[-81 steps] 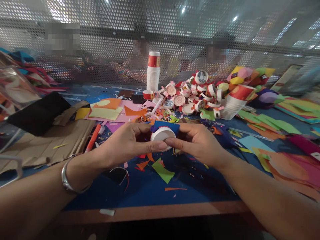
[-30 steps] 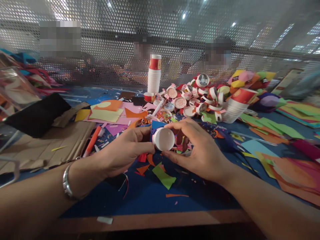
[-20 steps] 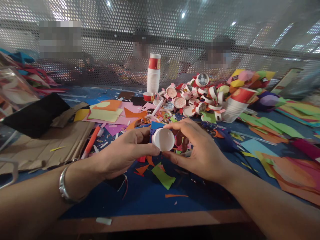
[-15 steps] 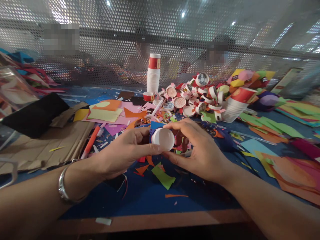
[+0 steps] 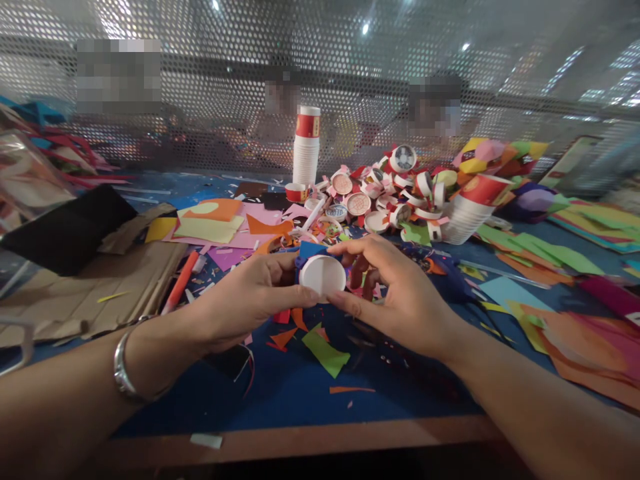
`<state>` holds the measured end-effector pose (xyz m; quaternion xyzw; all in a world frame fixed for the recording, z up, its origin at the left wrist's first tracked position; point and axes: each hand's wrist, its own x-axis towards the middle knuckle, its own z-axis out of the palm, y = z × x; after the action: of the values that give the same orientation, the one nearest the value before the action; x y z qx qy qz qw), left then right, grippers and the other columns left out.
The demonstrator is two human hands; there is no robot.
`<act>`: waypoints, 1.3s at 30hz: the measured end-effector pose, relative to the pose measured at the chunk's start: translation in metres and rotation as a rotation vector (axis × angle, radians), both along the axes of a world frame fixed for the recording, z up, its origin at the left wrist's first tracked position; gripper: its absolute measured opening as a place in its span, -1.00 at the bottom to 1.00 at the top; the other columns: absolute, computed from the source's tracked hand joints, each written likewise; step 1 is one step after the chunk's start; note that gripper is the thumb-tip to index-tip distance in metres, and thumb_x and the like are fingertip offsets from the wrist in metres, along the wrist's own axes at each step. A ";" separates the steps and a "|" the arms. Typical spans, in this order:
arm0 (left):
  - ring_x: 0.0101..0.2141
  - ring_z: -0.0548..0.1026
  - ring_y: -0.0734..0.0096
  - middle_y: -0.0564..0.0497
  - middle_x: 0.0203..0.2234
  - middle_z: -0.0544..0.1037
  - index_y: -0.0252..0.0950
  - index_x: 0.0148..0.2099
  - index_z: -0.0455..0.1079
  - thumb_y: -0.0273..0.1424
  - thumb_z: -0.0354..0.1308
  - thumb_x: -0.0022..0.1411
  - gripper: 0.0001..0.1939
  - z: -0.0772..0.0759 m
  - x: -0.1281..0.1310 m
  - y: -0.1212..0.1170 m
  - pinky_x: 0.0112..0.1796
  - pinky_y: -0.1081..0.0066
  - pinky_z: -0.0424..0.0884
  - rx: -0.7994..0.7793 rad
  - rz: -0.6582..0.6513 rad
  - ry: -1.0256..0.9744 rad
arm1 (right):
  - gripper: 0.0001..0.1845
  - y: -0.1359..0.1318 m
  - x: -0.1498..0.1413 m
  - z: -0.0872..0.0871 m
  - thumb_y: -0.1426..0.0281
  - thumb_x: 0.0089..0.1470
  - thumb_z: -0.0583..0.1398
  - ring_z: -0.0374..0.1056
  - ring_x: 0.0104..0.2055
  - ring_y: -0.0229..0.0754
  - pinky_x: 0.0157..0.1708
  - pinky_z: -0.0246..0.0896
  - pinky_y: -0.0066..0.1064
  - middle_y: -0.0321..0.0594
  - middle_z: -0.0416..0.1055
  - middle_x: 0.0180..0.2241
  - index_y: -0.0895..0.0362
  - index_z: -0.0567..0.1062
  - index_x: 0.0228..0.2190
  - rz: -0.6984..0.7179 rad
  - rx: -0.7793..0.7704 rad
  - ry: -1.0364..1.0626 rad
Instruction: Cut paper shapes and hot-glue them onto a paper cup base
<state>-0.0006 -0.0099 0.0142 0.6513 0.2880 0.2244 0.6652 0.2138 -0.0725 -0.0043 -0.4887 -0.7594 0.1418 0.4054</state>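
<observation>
Between my hands is a white cut-off paper cup bottom (image 5: pixel 323 273), its round face turned toward me. A piece of blue paper (image 5: pixel 311 250) shows behind its upper left rim. My left hand (image 5: pixel 250 287) pinches the left side, the thumb lying along the lower rim and the fingers mostly hidden behind. On the other side my right hand (image 5: pixel 397 290) has its thumb on the lower right rim and its index finger by the top, the other fingers curled. Under the hands, green paper (image 5: pixel 327 353) and orange scraps (image 5: pixel 285 337) lie on the blue table (image 5: pixel 290 407).
A pile of cut cup bottoms (image 5: pixel 360 203) lies ahead, between an upright cup stack (image 5: pixel 306 150) and a leaning one (image 5: pixel 470 210). Cardboard (image 5: pixel 100 287) and an orange marker (image 5: pixel 181 281) are left, coloured sheets (image 5: pixel 565 327) right. Behind a perforated screen (image 5: pixel 210 87) are people.
The cup bottom has turned in my fingers, its face now tilted and looking flatter. My right thumb has moved up onto its lower rim. Both hands stay on it.
</observation>
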 end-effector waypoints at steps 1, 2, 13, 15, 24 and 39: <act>-0.14 0.54 0.31 -0.06 -0.15 0.64 -0.28 -0.06 0.55 -0.38 0.35 0.17 -0.73 0.000 0.000 0.000 -0.10 0.38 0.39 0.010 -0.009 0.007 | -0.50 0.000 0.001 -0.001 0.18 0.12 0.34 0.38 -0.14 -0.06 -0.16 0.40 -0.21 -0.09 0.37 -0.08 0.02 0.43 0.06 -0.009 -0.013 0.027; -0.16 0.54 0.31 -0.06 -0.16 0.64 -0.28 -0.07 0.55 -0.38 0.35 0.17 -0.74 0.000 0.000 0.000 -0.11 0.38 0.39 0.020 -0.019 0.011 | -0.50 0.000 0.002 -0.001 0.17 0.13 0.34 0.37 -0.19 -0.09 -0.21 0.41 -0.24 -0.11 0.37 -0.09 0.02 0.42 0.06 -0.016 -0.027 0.055; -0.25 0.53 0.42 -0.02 -0.22 0.64 -0.28 -0.11 0.53 -0.48 0.30 0.18 -0.81 0.002 -0.002 0.000 -0.16 0.43 0.40 -0.009 -0.087 -0.033 | -0.66 0.000 0.001 0.004 0.14 0.10 0.35 0.35 -0.33 -0.17 -0.38 0.36 -0.34 -0.25 0.38 -0.33 0.05 0.47 -0.18 -0.024 -0.227 0.270; -0.23 0.54 0.39 -0.04 -0.18 0.63 -0.27 -0.06 0.53 -0.45 0.31 0.19 -0.76 0.001 -0.002 -0.001 -0.15 0.41 0.41 -0.027 -0.081 -0.046 | -0.67 0.000 0.001 0.005 0.13 0.09 0.35 0.34 -0.38 -0.20 -0.42 0.33 -0.37 -0.29 0.38 -0.39 0.05 0.45 -0.23 0.010 -0.294 0.335; -0.16 0.53 0.40 -0.04 -0.20 0.64 -0.27 -0.02 0.58 -0.34 0.25 0.31 -0.77 0.003 0.002 -0.002 -0.08 0.46 0.44 -0.041 -0.004 -0.100 | -0.65 0.001 -0.001 0.009 0.13 0.07 0.37 0.27 -0.46 -0.31 -0.52 0.21 -0.47 -0.33 0.36 -0.44 0.13 0.46 -0.33 0.103 -0.430 0.525; -0.34 0.48 0.56 0.01 -0.22 0.58 -0.27 -0.03 0.55 -0.34 0.38 0.19 -0.71 0.004 0.001 -0.003 -0.37 0.64 0.52 -0.074 0.015 -0.099 | -0.69 0.007 -0.003 0.007 0.22 0.05 0.40 0.20 -0.53 -0.39 -0.58 0.13 -0.53 -0.40 0.33 -0.50 0.15 0.46 -0.36 0.139 -0.402 0.613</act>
<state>0.0000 -0.0126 0.0184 0.6121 0.2677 0.2506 0.7006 0.2112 -0.0654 0.0027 -0.4407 -0.5911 0.4552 0.4992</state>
